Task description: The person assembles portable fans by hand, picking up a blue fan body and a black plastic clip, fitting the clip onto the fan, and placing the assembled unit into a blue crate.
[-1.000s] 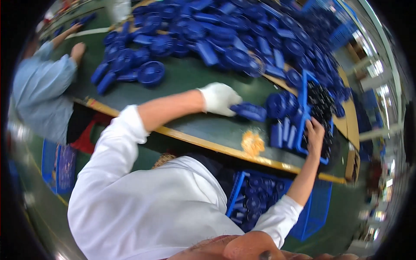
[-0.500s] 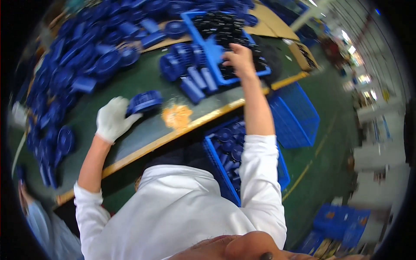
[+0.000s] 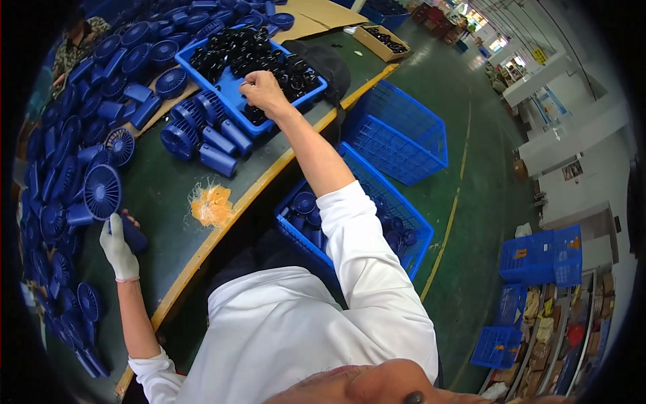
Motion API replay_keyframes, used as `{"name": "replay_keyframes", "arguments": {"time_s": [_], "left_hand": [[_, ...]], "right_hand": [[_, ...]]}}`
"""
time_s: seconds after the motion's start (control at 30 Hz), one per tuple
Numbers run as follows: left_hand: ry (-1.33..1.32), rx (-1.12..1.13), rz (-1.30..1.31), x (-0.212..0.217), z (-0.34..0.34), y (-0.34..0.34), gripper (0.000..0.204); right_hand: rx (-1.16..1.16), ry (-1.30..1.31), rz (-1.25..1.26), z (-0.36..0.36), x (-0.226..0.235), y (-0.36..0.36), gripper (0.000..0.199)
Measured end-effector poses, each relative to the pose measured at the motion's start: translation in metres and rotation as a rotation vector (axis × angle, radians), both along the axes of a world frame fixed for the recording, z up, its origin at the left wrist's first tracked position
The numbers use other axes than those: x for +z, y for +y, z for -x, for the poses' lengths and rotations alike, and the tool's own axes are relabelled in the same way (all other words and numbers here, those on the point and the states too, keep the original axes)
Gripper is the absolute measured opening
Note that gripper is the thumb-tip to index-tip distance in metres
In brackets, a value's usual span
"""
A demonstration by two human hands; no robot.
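My left hand (image 3: 120,250), in a white glove, is closed round the dark blue handle of a handheld fan (image 3: 134,234) above the left part of the table. A round, grilled fan head (image 3: 103,191) shows just beyond the fingers; whether it belongs to the held handle I cannot tell. My bare right hand (image 3: 266,93) is over a blue tray (image 3: 232,91) of small glossy black parts (image 3: 235,50). Its fingers are curled together, and what they hold, if anything, is hidden. Several blue fans (image 3: 195,128) lie side by side just left of the tray.
A large heap of blue fans (image 3: 138,54) covers the table's far and left sides. An orange-yellow patch with stringy scraps (image 3: 211,206) lies near the yellow table edge (image 3: 259,182). Blue crates (image 3: 420,232) stand below on the right. Another person (image 3: 81,37) is at far left.
My left hand has moved left toward the heap, with a fan handle in its grip. My right hand remains at the tray, its fingers now drawn together. The view has turned.
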State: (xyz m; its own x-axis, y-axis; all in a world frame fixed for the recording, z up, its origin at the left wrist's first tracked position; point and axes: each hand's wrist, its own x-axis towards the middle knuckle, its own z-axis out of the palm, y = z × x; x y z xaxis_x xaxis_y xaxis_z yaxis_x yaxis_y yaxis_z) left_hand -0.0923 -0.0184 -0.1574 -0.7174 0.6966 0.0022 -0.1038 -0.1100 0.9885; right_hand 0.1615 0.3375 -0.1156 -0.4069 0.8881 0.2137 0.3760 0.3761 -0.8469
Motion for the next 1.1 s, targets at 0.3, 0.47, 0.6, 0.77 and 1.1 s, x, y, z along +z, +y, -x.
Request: {"name": "replay_keyframes", "arguments": {"time_s": [0.3,0.47,0.6,0.77,1.1], "left_hand": [[-0.206,-0.202,-0.199,0.02,-0.042,-0.01,0.052],[-0.078,-0.192,-0.051,0.023,-0.055,0.001,0.032],[-0.079,-0.122,0.039,0.037,-0.068,-0.002,0.026],[0.182,-0.107,0.01,0.017,-0.068,-0.009,0.054],[0.589,-0.134,0.339,0.034,-0.065,-0.003,0.03]], "right_hand": [[0.011,-0.106,-0.45,0.009,-0.003,-0.017,0.03],[0.31,0.284,0.006,0.02,0.015,-0.135,0.016],[0.432,0.54,0.357,0.043,0.003,-0.227,0.028],[0.405,0.816,0.777,0.078,-0.022,-0.281,0.018],[0.296,0.672,0.737,0.083,-0.035,-0.281,0.047]]}}
